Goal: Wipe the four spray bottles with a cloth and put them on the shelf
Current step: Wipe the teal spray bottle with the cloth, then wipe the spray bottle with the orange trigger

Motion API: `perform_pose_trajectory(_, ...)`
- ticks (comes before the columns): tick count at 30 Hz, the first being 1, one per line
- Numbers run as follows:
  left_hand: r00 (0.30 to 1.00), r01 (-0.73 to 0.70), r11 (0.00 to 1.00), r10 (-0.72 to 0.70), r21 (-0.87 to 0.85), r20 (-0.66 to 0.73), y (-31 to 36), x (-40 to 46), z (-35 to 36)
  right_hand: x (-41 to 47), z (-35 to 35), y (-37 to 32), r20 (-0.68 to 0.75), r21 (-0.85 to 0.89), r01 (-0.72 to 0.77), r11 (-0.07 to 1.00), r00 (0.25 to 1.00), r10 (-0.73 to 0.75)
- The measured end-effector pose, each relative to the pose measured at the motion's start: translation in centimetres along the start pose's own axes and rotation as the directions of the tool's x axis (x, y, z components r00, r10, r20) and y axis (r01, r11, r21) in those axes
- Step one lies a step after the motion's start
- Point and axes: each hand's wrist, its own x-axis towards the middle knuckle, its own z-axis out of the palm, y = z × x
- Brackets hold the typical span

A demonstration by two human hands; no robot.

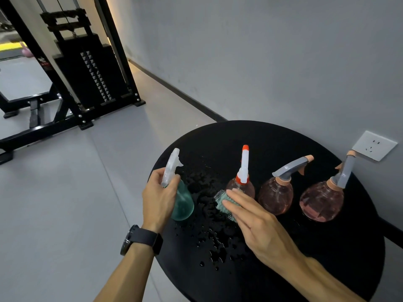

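Four spray bottles stand in a row on a round black table [327,258]. My left hand [158,198] grips the neck of the leftmost one, a green bottle [184,203] with a clear white sprayer. To its right are a pink bottle with a white and red sprayer [243,182], then two round pink bottles with grey sprayers [275,196] [320,201]. My right hand [255,223] lies flat, fingers together, pressing a green cloth [222,202] onto the table in front of the red-topped bottle.
Water drops [209,232] are scattered over the tabletop between my hands. A grey wall with a white socket [374,146] rises right behind the table. A black weight machine [87,73] stands on the grey floor at the far left. No shelf is in view.
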Motion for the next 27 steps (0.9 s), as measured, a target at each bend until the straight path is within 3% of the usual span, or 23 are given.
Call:
perform_pose_trajectory(12, 0.999, -0.027, 0.999, 0.025, 0.04, 0.038, -0.2, -0.1, 0.1, -0.3, -0.4, 0.1, 0.004, -0.033, 0.016, 0.999, 1.0, -0.016)
perform_pose_trajectory(16, 0.99, -0.139, 0.988, 0.139, 0.064, 0.004, 0.5, -0.4, 0.0, -0.5, -1.0, 0.0, -0.006, -0.036, 0.005, 0.999, 1.0, -0.005)
perform_pose_trajectory(18, 0.948, -0.303, 0.943, 0.313, 0.135, -0.06, 1.5, -1.0, 0.0, -0.6, -1.3, -0.1, -0.01, -0.037, -0.008, 0.999, 1.0, 0.007)
perform_pose_trajectory(22, 0.752, -0.64, 0.737, 0.659, 0.217, -0.022, 2.8, -2.5, 1.1, -1.0, -2.2, 0.0, -0.03, -0.045, -0.036, 0.998, 0.999, 0.034)
perform_pose_trajectory(24, 0.692, -0.717, 0.675, 0.719, 0.171, 0.064, 2.9, -3.1, 2.2, -1.4, -2.7, 0.1, -0.031, -0.058, -0.05, 0.997, 0.998, 0.049)
perform_pose_trajectory(27, 0.686, -0.722, 0.686, 0.689, 0.094, 0.234, 2.6, -3.2, 4.0, -1.9, -3.2, 0.4, -0.028, -0.07, -0.078, 0.994, 0.997, 0.077)
